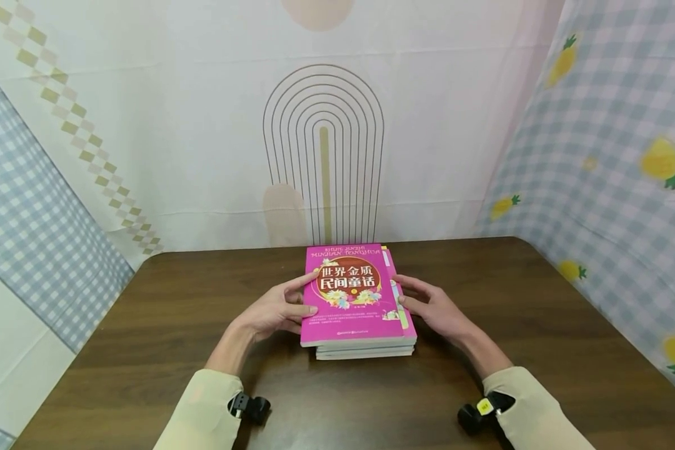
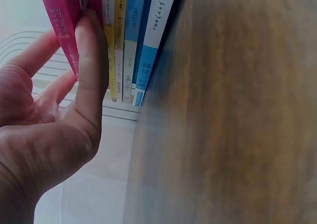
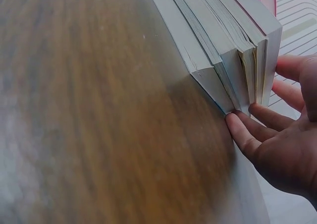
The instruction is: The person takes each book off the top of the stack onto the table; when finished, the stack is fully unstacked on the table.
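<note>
A pink book with Chinese lettering lies on top of a stack of books on the table. My left hand holds this book at its spine side, thumb and forefinger at the cover's edge. In the left wrist view the pink book tilts away from the upright-looking row of spines below it. My right hand touches the opposite side of the stack. Its fairly straight fingers rest against the page edges near a corner in the right wrist view.
The dark wooden table reaches back to a white cloth backdrop with printed arches. Checked cloth with pineapple prints hangs at the right. A black wrist camera sits at the left sleeve, and another camera at the right.
</note>
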Tool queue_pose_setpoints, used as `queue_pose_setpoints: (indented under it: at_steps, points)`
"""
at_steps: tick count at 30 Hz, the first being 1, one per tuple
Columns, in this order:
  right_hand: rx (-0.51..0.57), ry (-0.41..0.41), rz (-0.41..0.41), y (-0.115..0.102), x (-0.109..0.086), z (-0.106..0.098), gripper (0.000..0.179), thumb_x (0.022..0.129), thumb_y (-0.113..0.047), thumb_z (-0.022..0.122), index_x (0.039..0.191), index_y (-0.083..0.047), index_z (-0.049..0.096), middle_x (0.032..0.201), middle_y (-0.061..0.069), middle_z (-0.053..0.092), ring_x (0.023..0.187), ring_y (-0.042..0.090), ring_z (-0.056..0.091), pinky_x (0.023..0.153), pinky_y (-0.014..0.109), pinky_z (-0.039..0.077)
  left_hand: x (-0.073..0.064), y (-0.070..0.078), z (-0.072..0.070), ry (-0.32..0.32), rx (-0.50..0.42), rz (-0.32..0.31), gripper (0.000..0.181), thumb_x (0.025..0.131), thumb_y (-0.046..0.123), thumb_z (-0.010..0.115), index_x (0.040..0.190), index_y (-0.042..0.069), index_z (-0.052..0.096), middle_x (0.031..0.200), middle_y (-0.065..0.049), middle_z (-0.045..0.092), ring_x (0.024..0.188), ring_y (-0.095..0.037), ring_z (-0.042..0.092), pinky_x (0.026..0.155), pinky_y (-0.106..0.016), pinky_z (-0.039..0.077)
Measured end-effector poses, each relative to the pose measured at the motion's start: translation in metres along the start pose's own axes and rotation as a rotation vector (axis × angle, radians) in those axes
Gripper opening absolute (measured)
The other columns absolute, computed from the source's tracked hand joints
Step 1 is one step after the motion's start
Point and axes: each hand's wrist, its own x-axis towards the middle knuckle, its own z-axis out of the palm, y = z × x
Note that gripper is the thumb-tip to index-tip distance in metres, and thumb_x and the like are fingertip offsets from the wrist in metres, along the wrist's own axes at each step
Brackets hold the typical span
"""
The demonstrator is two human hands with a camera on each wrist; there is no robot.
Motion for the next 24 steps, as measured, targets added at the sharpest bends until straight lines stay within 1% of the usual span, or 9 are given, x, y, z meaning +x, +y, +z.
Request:
queue_pose_setpoints:
  at_steps: [2,6,9,11,18,24]
  points:
    - [-0.003,0.0,0.001,0.0001,-0.0003,0.0009,0.061,0.106,-0.034,0.064,0.162,-0.017,0.044,0.166,0.018,0.04,0.145,0.04,0.044,0.109,0.044,0.051,0.0005,-0.0001,-0.0001,0.002,-0.009,-0.006,0.081,0.101,0.015,0.071,0.168,0.03,0.029,0.138,-0.022,0.061,0.101,-0.027,0.076,0.089,-0.045,0.066]
    - [-0.004,-0.002,0.003,-0.0002,0.0,0.0017,0.062,0.107,-0.035,0.064,0.162,-0.017,0.044,0.167,0.017,0.04,0.147,0.04,0.042,0.112,0.048,0.05,-0.0004,-0.0003,-0.001,0.007,-0.016,-0.001,0.081,0.101,0.015,0.071,0.169,0.028,0.029,0.135,-0.021,0.062,0.101,-0.027,0.076,0.09,-0.045,0.065]
    - [-0.003,-0.003,0.006,-0.0006,0.0006,0.0019,0.062,0.106,-0.036,0.064,0.162,-0.018,0.044,0.167,0.017,0.039,0.148,0.04,0.04,0.114,0.052,0.048,-0.001,-0.0011,-0.0016,0.014,-0.034,0.009,0.079,0.102,0.015,0.071,0.168,0.027,0.03,0.133,-0.02,0.063,0.101,-0.027,0.076,0.09,-0.045,0.065]
    - [0.003,-0.004,0.008,-0.0007,0.0011,0.0021,0.062,0.106,-0.036,0.064,0.162,-0.018,0.044,0.167,0.017,0.039,0.148,0.04,0.04,0.114,0.053,0.048,-0.0014,-0.0016,-0.0016,0.021,-0.054,0.007,0.078,0.102,0.014,0.071,0.168,0.028,0.031,0.133,-0.019,0.063,0.102,-0.026,0.076,0.09,-0.045,0.065]
    - [0.018,-0.011,0.016,0.0,0.0009,0.0022,0.063,0.106,-0.036,0.064,0.163,-0.019,0.043,0.167,0.017,0.038,0.148,0.04,0.041,0.114,0.051,0.05,-0.0032,-0.0033,0.0008,0.028,-0.103,0.036,0.076,0.102,0.009,0.069,0.167,0.026,0.033,0.139,-0.019,0.061,0.107,-0.026,0.075,0.093,-0.046,0.064]
    - [0.041,-0.01,0.021,0.0006,-0.0005,0.0016,0.064,0.105,-0.037,0.066,0.163,-0.019,0.043,0.167,0.016,0.039,0.144,0.038,0.046,0.107,0.043,0.055,-0.004,-0.0014,0.003,0.037,-0.108,0.071,0.075,0.102,0.007,0.068,0.167,0.023,0.034,0.14,-0.02,0.059,0.109,-0.026,0.074,0.095,-0.047,0.063]
